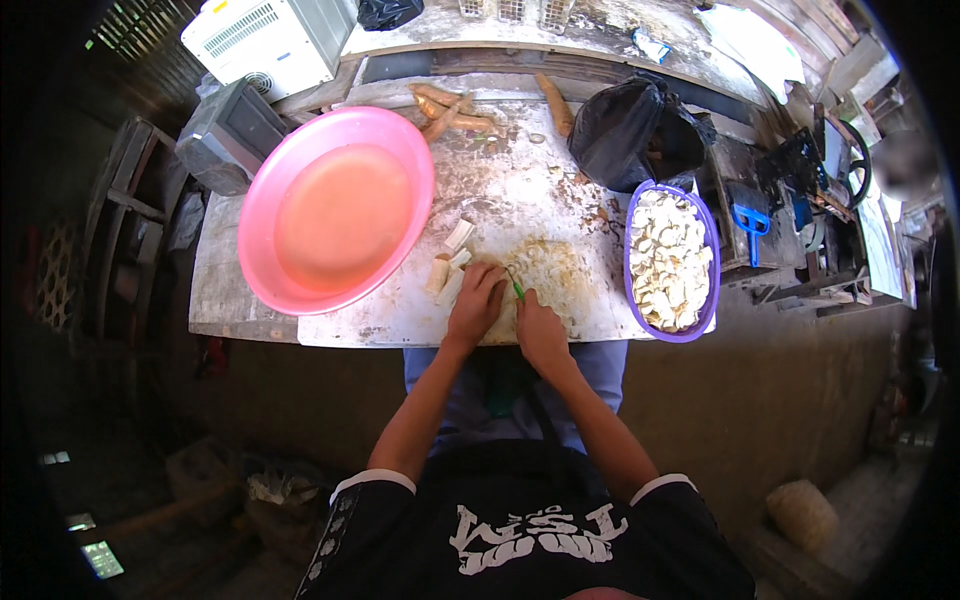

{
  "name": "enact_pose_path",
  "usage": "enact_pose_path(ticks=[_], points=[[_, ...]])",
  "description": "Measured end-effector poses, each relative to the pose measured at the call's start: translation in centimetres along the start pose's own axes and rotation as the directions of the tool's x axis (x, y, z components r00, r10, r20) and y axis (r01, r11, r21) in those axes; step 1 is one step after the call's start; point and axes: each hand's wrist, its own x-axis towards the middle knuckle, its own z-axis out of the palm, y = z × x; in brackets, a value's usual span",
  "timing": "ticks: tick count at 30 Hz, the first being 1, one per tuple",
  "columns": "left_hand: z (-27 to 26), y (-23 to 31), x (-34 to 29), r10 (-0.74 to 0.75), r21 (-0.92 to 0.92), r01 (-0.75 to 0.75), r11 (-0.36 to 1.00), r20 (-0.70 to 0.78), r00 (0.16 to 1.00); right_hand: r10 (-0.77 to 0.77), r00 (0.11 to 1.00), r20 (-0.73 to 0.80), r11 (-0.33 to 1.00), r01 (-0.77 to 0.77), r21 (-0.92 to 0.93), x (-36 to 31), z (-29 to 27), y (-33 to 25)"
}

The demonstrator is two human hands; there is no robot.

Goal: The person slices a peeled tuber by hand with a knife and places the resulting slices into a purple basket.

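At the near edge of the white-topped table, my right hand (pixel 542 330) grips a small knife with a green handle (pixel 518 289). My left hand (pixel 477 305) is just left of it, fingers curled and pressed down near the blade. Whatever lies under those fingers is hidden. Several pale peeled root pieces, which look like cassava, lie against and beyond the left hand; one chunk (pixel 437 275) is on the left and another (pixel 459 235) farther back. A purple oval basket (pixel 630 262) on the right holds many pale cut pieces.
A large pink basin (pixel 415 150) of cloudy liquid stands at the left. Brown unpeeled roots (pixel 455 112) lie at the back, near a black plastic bag (pixel 615 130). Behind the basin are a grey box-like device (pixel 230 135) and a white machine (pixel 270 45). A blue dustpan (pixel 750 220) hangs at the right.
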Motion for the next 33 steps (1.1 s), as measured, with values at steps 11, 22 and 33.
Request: enact_pose_path(ticks=[11,22,33], points=[[0.1,0.6,-0.4,-0.012,-0.026,0.012,1.0,-0.004,1.0,-0.024,1.0,-0.009,1.0,0.024,-0.013,0.8,0.7,0.5],[-0.1,0.0,-0.1,0.026,0.048,-0.028,0.998,0.033,0.999,0.016,0.995,0.095,0.996,-0.007,-0.088,0.4,-0.2,0.3],[0.6,-0.4,0.1,0.015,0.047,-0.017,0.999,0.044,0.999,0.034,0.996,0.085,0.998,-0.029,-0.058,0.7,-0.1,0.6]])
